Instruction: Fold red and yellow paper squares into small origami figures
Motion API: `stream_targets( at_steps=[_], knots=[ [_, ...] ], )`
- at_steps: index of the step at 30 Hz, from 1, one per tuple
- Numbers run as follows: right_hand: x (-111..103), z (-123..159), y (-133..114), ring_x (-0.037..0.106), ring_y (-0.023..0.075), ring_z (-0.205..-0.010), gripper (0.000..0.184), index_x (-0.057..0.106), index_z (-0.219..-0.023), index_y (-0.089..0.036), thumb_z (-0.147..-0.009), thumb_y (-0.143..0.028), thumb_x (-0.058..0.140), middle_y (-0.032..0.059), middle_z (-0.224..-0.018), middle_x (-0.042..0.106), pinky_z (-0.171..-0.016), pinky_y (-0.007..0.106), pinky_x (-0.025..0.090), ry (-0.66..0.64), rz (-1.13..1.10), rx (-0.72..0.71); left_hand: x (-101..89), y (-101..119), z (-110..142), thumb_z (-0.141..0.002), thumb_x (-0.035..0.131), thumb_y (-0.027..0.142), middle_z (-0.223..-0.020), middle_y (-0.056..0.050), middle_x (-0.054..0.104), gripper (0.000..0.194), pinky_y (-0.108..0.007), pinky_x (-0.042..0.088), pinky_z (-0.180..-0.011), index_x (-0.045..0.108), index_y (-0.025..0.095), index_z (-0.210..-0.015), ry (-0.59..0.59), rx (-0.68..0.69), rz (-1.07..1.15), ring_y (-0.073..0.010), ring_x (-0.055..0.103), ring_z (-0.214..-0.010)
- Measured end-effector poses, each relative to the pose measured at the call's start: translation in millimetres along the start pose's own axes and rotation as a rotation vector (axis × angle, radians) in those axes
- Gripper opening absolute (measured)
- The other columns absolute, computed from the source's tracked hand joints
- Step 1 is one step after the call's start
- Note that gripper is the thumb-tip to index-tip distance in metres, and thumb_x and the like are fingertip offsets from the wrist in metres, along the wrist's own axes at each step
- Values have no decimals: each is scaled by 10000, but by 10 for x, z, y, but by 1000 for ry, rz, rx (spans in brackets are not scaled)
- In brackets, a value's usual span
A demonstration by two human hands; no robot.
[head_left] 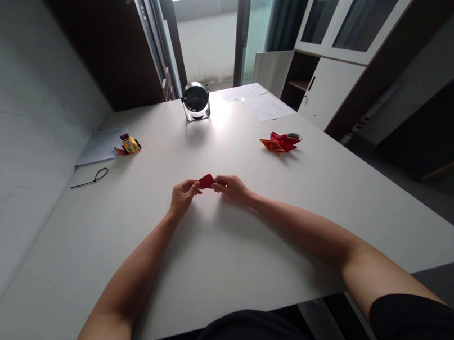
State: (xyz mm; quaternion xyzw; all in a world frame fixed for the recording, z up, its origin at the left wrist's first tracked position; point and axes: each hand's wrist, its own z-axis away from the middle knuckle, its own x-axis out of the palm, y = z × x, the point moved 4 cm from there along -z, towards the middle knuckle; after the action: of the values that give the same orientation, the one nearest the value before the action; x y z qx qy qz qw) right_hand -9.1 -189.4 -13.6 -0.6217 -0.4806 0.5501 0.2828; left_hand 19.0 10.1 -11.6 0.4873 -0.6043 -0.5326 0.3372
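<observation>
Between both hands, over the middle of the table, is a small red piece that looks like folded paper or card. My left hand pinches its left end between thumb and fingers. On its right end, my right hand has closed its fingertips. The fingers cover both ends of the piece, so its full shape is hidden. Farther off to the right lies a pile of folded red paper pieces, one with an orange face, apart from the hands.
A round black lamp or fan on a stand is at the table's far end. A yellow toy, a black cable tie and papers lie at left. More sheets lie far right. A wall borders the white table on the left.
</observation>
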Motion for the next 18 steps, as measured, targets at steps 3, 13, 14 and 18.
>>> stream_targets(
  at_steps=[3,13,14,18],
  knots=[
    [-45,-15,28,542,123,-614,345,627,-815,-189,-903,-515,555,4,-688,642,-632,253,422,60,-55,9,36,-7,23,-842,712,524,-814,-84,759,397,-310,545,-704,749,145,-952,-61,-4,-47,-188,695,-717],
    [34,27,-40,427,101,-579,252,651,-818,-186,-884,-417,573,-41,-633,560,-583,234,334,-70,95,-6,108,-1,67,-859,676,506,-863,-76,766,366,-326,563,-743,750,162,-961,-107,-14,-74,-209,715,-784],
    [46,33,-43,411,99,-578,253,656,-818,-186,-879,-419,581,-47,-623,540,-581,233,325,-81,108,-12,107,0,68,-860,674,505,-854,-73,764,361,-324,561,-742,752,164,-950,-102,-9,-78,-208,712,-784],
    [71,40,-31,382,98,-586,269,665,-806,-189,-859,-449,614,-56,-610,483,-576,231,304,-87,158,-44,101,28,77,-842,686,512,-811,-49,753,346,-296,538,-701,770,183,-913,-80,8,-160,-199,691,-761]
  ],
)
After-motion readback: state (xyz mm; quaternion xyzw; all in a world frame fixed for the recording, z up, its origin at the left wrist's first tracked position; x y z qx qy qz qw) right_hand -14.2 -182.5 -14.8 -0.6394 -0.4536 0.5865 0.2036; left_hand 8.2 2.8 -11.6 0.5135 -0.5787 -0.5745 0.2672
